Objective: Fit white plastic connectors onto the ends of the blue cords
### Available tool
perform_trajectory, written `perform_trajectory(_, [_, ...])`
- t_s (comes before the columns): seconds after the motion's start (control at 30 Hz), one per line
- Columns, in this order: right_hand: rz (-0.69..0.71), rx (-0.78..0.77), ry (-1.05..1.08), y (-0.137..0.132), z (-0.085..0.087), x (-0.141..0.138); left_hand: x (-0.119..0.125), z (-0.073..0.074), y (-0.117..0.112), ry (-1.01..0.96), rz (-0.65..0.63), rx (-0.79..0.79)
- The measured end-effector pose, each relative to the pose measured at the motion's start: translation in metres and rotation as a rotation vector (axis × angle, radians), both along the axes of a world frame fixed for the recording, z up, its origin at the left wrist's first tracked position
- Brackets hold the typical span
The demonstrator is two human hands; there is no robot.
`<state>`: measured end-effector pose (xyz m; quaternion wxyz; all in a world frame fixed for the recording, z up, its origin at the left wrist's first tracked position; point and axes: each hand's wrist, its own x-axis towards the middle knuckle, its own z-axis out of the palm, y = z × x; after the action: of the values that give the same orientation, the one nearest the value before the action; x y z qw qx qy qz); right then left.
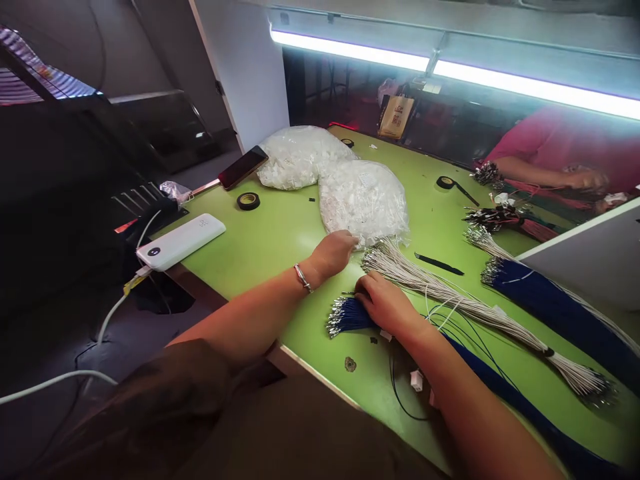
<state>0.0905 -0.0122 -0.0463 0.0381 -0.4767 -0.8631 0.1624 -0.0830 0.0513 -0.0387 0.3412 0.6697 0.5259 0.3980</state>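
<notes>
My left hand, a bracelet at its wrist, reaches to the near edge of a clear plastic bag full of small white pieces that look like connector housings. Its fingers are drawn together there; whatever is between them is hidden. Lower and to the right, my right hand curls over a bundle of blue wires with metal terminals at the ends, its fingers closed on wire near those ends. Beyond that hand lies a thick bundle of white wires. A white connector housing rests below my right forearm.
A second bag lies behind. Black tape rolls, a phone, a white power bank and a black cutter-like tool are about the green table. More blue wires lie right. Opposite, a person in pink handles wires.
</notes>
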Motion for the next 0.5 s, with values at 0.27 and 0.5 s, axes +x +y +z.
perform_trajectory(0.27, [-0.162, 0.012, 0.313, 0.000, -0.011, 0.002, 0.013, -0.024, 0.004, 0.582, 0.047, 0.193])
perform_trajectory(0.5, [-0.492, -0.275, 0.997, 0.002, -0.012, 0.018, -0.002, -0.012, -0.003, 0.102, 0.106, 0.206])
